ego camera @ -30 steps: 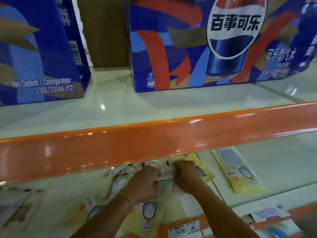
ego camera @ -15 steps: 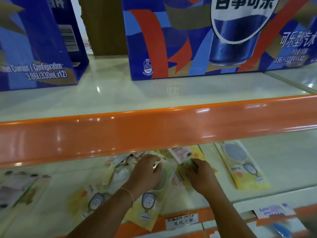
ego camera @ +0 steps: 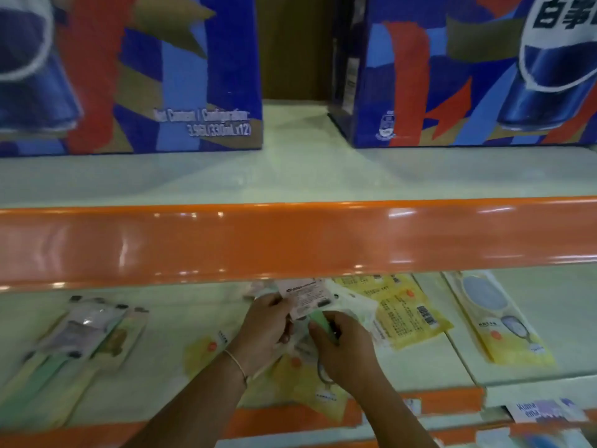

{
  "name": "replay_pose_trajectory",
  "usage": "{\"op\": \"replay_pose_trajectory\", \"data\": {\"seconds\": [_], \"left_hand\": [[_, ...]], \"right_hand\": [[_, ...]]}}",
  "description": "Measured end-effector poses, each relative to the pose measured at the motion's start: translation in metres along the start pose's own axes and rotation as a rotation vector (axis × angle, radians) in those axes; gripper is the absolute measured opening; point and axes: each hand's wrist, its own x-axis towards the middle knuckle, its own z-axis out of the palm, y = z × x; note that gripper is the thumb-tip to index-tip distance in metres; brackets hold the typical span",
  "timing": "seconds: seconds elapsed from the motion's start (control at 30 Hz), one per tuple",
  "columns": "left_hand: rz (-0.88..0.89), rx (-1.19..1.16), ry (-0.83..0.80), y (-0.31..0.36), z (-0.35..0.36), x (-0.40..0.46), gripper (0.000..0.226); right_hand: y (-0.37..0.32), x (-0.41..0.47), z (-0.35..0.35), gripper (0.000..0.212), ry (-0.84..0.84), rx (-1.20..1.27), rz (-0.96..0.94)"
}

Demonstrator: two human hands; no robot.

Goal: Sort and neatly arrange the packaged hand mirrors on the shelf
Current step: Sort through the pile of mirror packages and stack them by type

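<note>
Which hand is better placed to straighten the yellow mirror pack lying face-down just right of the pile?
Right. The right hand sits beside the yellow pack; the left hand is farther, gripping a white-backed pack.

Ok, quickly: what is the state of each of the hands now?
Left hand: grips the mirror pack.
Right hand: grips the same mirror pack.

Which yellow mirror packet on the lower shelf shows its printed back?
The yellow packet just right of the hands: text and barcode face up. The far-right packet shows its mirror picture.
</note>
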Motion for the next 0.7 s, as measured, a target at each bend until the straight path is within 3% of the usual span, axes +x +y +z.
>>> {"op": "replay_pose_trajectory", "data": {"seconds": [0.07,0.17,0.47,0.7], "left_hand": [[0.051,0.047,0.050,0.001,-0.027,-0.004,0.032],[0.099,0.121,0.147,0.002,-0.071,-0.012,0.035],[0.082,0.253,0.470,-0.009,-0.210,-0.027,0.035],[0.147,0.627,0.594,-0.025,-0.284,-0.037,0.030]], "right_hand": [[-0.016,0.000,0.020,0.025,-0.063,0.020,0.021],[-0.039,-0.002,0.052,0.036,-0.091,-0.019,0.038],[-0.099,-0.014,0.137,0.028,-0.140,0.005,0.000],[-0.119,-0.023,0.185,0.027,-0.123,-0.078,-0.033]]}}
